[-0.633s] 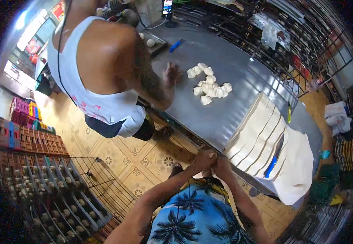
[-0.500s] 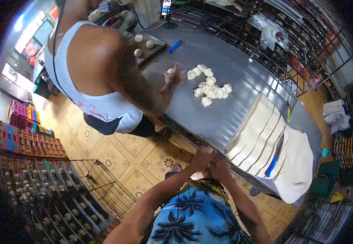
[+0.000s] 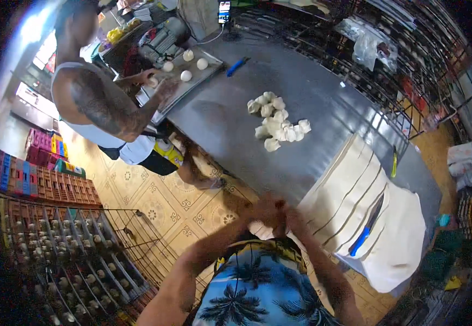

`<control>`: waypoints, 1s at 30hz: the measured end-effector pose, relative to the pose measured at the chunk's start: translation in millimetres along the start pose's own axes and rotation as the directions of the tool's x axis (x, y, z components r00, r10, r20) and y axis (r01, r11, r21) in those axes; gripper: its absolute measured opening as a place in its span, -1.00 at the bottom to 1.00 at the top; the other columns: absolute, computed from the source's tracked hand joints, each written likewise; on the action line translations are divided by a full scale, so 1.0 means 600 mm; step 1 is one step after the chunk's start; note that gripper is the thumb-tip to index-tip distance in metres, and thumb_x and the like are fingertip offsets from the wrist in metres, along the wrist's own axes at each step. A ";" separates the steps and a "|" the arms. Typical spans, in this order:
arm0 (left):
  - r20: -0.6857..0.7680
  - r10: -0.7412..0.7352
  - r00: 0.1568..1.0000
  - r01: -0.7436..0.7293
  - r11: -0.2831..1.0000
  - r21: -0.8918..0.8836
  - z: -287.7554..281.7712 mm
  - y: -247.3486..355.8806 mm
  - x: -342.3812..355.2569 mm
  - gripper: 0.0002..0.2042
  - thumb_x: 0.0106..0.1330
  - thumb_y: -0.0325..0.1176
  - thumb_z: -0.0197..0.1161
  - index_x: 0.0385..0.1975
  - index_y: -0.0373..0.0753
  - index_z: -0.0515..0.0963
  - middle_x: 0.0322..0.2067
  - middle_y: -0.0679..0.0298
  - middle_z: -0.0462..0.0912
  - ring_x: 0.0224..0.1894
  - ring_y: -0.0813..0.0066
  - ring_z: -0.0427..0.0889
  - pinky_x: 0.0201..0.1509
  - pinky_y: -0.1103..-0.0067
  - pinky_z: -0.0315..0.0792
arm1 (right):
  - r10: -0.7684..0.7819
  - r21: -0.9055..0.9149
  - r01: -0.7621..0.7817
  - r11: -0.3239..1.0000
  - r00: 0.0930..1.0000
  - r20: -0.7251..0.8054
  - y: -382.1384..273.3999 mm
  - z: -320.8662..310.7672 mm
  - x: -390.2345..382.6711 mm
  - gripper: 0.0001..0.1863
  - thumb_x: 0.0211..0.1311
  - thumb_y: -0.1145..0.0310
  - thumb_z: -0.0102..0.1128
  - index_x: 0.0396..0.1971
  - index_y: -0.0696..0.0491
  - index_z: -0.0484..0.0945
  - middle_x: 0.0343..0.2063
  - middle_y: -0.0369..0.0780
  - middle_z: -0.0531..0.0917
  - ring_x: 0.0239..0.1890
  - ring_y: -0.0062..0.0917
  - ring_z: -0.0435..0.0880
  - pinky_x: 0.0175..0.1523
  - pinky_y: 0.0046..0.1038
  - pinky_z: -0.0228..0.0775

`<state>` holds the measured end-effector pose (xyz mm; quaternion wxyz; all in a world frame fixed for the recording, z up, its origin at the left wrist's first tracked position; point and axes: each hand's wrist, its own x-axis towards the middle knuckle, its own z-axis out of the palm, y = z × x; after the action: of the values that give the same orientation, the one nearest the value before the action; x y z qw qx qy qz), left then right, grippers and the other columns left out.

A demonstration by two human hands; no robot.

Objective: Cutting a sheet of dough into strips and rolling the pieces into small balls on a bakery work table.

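Note:
In front of my waist, by the near edge of the metal table (image 3: 230, 119), my two hands are close together. My left hand (image 3: 259, 213) and my right hand (image 3: 284, 214) are closed round a pale piece of dough (image 3: 261, 230), which shows partly below the fingers; the rest is hidden. Just beyond my right hand lies a sheet of dough (image 3: 401, 228), partly cut into long strips (image 3: 336, 187). A knife with a blue handle (image 3: 360, 242) rests on it. Farther off, a cluster of dough pieces (image 3: 282, 129) sits on the table.
At the left a co-worker (image 3: 97, 103) reaches over a tray (image 3: 210, 66) with several dough balls (image 3: 186, 76). A blue-handled tool (image 3: 237, 66) lies beside it. A rack of dough balls (image 3: 78, 261) stands lower left, near stacked crates (image 3: 57, 182). Metal racks (image 3: 323, 54) line the far side.
The co-worker has drawn back from the table, and their hands are now over the tray. My hands stay together on the dough, slightly farther left. The view has shifted a little.

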<state>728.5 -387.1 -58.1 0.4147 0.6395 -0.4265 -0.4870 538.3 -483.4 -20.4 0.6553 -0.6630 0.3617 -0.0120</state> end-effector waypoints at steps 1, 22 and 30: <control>0.050 -0.042 0.998 0.040 0.998 0.044 0.028 -0.008 -0.001 -0.58 0.33 -0.12 0.39 0.04 -0.27 0.58 -0.05 0.05 0.68 0.01 0.25 0.64 0.14 0.31 0.53 | -0.058 -0.041 0.058 0.997 0.998 0.015 0.020 -0.004 -0.001 -0.52 0.62 -0.04 0.00 0.04 0.11 0.59 -0.35 -0.29 0.64 -0.39 -0.55 0.58 -0.22 -0.37 0.57; -0.053 0.005 0.999 0.025 0.826 0.563 0.118 0.073 0.158 -0.71 0.33 -0.12 0.31 -0.25 -0.25 0.70 -0.19 -0.04 0.72 -0.15 0.00 0.71 -0.12 0.18 0.55 | -0.472 -0.375 0.315 0.872 0.743 -0.475 0.001 -0.504 0.208 -0.50 0.52 0.37 0.14 0.37 0.20 0.41 0.20 -0.04 0.62 0.28 -0.24 0.56 0.39 -0.30 0.34; -0.193 0.607 0.771 -0.317 0.628 0.711 0.120 0.252 0.576 -0.56 0.44 -0.04 0.19 0.11 -0.26 0.53 -0.15 0.06 0.67 -0.06 0.13 0.66 0.08 0.17 0.53 | -0.245 -0.165 0.190 0.968 0.864 -0.439 -0.002 -0.542 0.253 -0.42 0.53 0.37 0.04 0.50 0.04 0.26 0.44 0.02 0.37 0.50 -0.14 0.31 0.53 -0.25 0.15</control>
<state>692.9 -767.8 -21.0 0.3644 0.6935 -0.6204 -0.0360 491.5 -838.2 -42.9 0.5070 -0.7150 0.4282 -0.2201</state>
